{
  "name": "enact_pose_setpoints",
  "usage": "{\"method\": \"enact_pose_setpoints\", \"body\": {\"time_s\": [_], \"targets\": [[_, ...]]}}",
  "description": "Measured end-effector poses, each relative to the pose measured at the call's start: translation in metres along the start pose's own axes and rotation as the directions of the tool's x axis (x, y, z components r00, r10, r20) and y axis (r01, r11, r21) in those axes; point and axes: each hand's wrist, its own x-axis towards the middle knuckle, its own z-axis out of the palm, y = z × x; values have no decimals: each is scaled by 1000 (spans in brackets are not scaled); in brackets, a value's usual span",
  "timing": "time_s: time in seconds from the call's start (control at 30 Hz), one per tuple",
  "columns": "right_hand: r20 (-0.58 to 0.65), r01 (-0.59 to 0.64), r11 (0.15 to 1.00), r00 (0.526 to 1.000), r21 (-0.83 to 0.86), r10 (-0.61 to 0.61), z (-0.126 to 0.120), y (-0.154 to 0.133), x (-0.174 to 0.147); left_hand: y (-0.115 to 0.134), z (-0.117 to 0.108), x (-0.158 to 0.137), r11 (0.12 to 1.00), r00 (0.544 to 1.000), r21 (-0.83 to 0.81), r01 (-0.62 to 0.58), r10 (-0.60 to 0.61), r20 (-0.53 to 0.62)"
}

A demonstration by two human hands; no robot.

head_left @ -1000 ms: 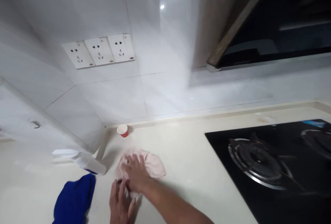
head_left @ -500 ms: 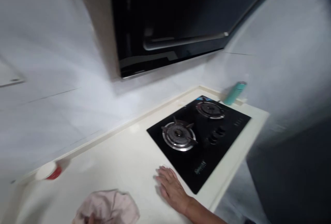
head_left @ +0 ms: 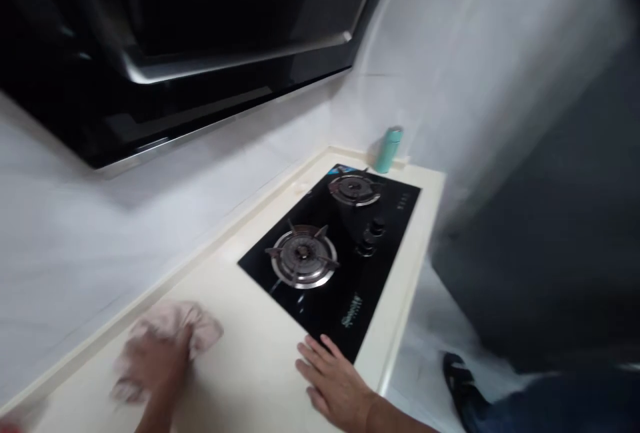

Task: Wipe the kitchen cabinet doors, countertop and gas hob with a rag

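Observation:
My left hand, smeared by motion, grips a crumpled pale pink cloth and presses it on the cream countertop near the wall. Bunched folds stick out around the fingers. Flat on the counter rests my right hand, fingers spread, its tips at the near corner of the black glass gas hob. Two round burners show on the hob, a nearer burner and a farther burner, with control knobs beside them.
A black range hood overhangs the counter. At the far corner stands a teal bottle against the wall. A dark shoe is on the floor at the right. A blurred red item shows at the lower left edge.
The view has swung right and down. My left hand and the cloth have moved forward along the counter, towards the wall. My right hand stays flat near the hob's corner.

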Motion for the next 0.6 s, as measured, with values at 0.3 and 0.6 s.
{"method": "enact_pose_setpoints", "body": {"time_s": [0.3,0.6], "targets": [[-122,75,987,988,-142,-93,12,2,-7,37,26,-37,963,960,7,-271,270,73],[-293,-53,999,955,-10,48,28,14,-15,-16,14,-275,601,606,-217,-769,794,50]]}}
